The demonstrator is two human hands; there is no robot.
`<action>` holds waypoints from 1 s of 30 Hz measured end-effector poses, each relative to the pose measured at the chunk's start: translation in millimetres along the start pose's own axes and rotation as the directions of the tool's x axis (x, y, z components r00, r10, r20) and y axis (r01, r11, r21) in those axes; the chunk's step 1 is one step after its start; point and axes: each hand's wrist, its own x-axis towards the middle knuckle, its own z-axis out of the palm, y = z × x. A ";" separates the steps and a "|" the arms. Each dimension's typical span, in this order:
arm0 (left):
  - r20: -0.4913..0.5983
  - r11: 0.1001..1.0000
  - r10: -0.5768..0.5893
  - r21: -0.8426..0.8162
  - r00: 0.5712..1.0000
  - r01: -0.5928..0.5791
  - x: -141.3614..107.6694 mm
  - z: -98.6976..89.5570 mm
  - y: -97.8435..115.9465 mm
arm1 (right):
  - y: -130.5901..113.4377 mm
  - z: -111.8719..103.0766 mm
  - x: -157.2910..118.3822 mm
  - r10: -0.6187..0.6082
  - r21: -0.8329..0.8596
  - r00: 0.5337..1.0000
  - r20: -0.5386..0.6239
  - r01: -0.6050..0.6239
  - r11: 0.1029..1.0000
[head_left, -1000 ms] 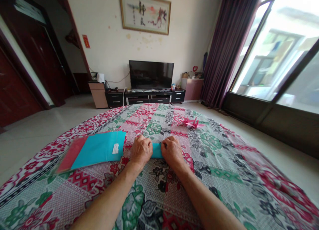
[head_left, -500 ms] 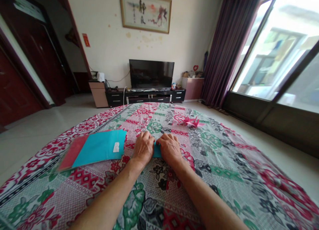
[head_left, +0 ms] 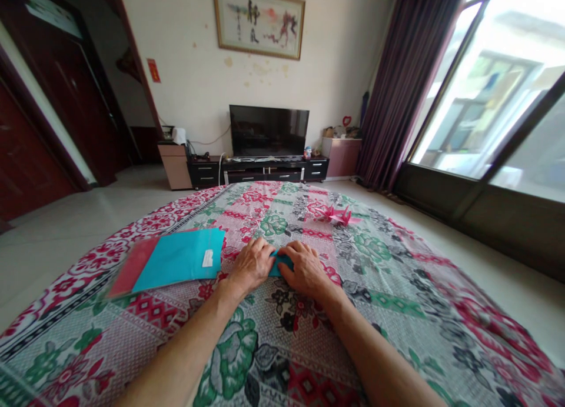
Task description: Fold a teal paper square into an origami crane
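A small piece of blue folded paper lies on the flowered tablecloth in front of me, mostly covered by my fingers. My left hand grips its left side, fingers bent and pressed together. On its right side my right hand holds it, the thumb tucked in over the paper. Left of my hands rests a stack of blue and red paper in a clear sleeve with a white label. Beyond my right hand stand pink folded paper cranes.
The round table wears a patterned tablecloth with a curved far edge. Past it, a television stands on a low black cabinet. A purple curtain and a large window are on the right.
My hands have moved slightly down and shifted on the paper. More of the blue paper shows between them, and my right thumb has come inward over it.
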 end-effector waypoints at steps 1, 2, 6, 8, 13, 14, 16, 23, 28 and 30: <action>-0.001 1.000 0.006 -0.010 1.000 -0.006 -1.1 -0.5 0.1 | 0.4 -0.1 -0.3 -0.001 -0.002 1.000 0.007 0.001 1.000; -0.001 1.000 0.012 -0.022 1.000 -0.012 -1.9 -1.2 0.3 | 0.8 -0.2 -0.5 -0.003 -0.002 1.000 0.014 0.003 1.000; 0.004 0.998 0.010 -0.057 1.000 -0.010 -4.2 -5.1 2.7 | 2.1 -1.4 -1.5 -0.016 -0.005 0.999 0.035 0.017 1.000; 0.020 0.998 0.003 -0.059 1.000 -0.002 -4.9 -7.3 3.8 | 2.3 -2.7 -2.2 -0.027 -0.008 0.999 0.048 0.027 1.000; 0.053 0.997 0.019 -0.077 0.998 -0.015 -6.3 -10.3 2.2 | 2.8 -6.1 -2.4 -0.057 -0.018 0.994 0.091 0.059 0.998; 0.060 0.996 0.022 -0.086 0.998 -0.017 -6.6 -10.7 1.3 | 3.1 -6.5 -2.3 -0.057 -0.018 0.994 0.098 0.059 0.998; 0.079 0.994 0.025 -0.108 0.997 -0.016 -7.2 -12.1 -0.9 | 3.7 -7.0 -1.9 -0.061 -0.016 0.992 0.108 0.063 0.998; 0.176 0.975 0.048 -0.221 0.983 -0.008 -8.7 -20.3 -9.9 | 4.6 -7.4 -1.4 -0.074 -0.013 0.991 0.114 0.076 0.997; 0.193 0.953 0.089 -0.302 0.977 -0.027 -8.8 -20.3 -19.3 | 4.8 -7.4 -2.0 -0.071 -0.005 0.991 0.109 0.072 0.997; 0.197 0.945 0.104 -0.325 0.975 -0.035 -8.8 -20.7 -22.7 | 4.9 -7.4 -2.2 -0.070 -0.008 0.992 0.109 0.071 0.997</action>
